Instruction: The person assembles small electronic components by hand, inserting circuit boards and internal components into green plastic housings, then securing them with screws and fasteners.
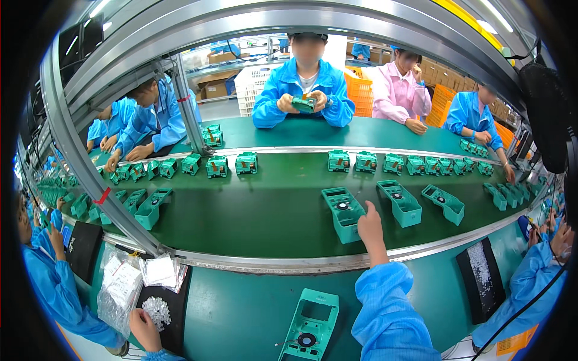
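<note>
On the green conveyor, my right hand (371, 228) has its fingers closed at the right wall of a green plastic housing (341, 227), which carries a round black-and-white part. My left hand (144, 330) is low at the left, fingers drawn together beside a pile of small clear plastic pieces (158, 310) on a black mat (174, 328). Whether a piece is between those fingers is hidden. In front of me on the workbench lies another green housing (310, 322), with a rectangular window and a round black part with a short wire.
More housings (400, 204) stand along the conveyor (259, 210), behind them a row of green assemblies (246, 162). Plastic bags (120, 283) lie by the mat. A metal post (90, 162) rises at left. Across the belt, a person (306, 90) holds a green assembly; other people sit nearby.
</note>
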The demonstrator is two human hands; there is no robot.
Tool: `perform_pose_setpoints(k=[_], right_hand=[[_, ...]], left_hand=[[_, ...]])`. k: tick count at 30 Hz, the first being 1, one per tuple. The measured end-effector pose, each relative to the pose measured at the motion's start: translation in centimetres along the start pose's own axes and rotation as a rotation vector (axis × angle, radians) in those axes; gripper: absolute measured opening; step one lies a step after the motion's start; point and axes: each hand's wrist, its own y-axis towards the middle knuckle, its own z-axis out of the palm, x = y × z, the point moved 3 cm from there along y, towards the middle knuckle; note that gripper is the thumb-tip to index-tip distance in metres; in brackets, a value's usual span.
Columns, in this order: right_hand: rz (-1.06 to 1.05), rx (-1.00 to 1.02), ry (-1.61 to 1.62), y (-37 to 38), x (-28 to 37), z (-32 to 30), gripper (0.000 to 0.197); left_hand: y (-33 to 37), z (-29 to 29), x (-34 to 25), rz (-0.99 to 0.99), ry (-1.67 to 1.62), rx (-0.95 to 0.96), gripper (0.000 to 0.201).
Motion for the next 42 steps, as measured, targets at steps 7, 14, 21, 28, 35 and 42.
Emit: perform_pose_setpoints(k=[7, 14, 21, 28, 35, 42], right_hand=[[-0.535, -0.250, -0.359, -5.5, 9.8, -0.9, 0.040], [-1.218, 0.479, 0.208, -20.3, 16.5, 1.5, 0.024], [-1.105, 0.612, 0.321, -21.3, 15.1, 3.7, 0.008], [-1.005, 0.695, 0.218, -20.7, 15.1, 3.7, 0.010], [-0.888, 0.702, 0.259, -20.4, 15.2, 3.8, 0.012], [-0.994, 0.580, 0.266, -21.3, 15.5, 3.2, 0.008]], left_hand=[[-0.1, 1.7, -11.2, -0.191, -0.696, 0.390, 0.003], [-4.4, 5.8, -22.2, -0.571, -1.597, 1.073, 0.008], [-6.3, 6.4, -21.7, -0.781, -1.728, 1.237, 0.011], [-7.9, 8.3, -21.4, -1.081, -1.906, 1.332, 0.025], [-7.4, 8.0, -20.6, -0.919, -1.984, 1.239, 0.014], [-7.4, 7.4, -20.6, -0.889, -1.963, 1.194, 0.010]])
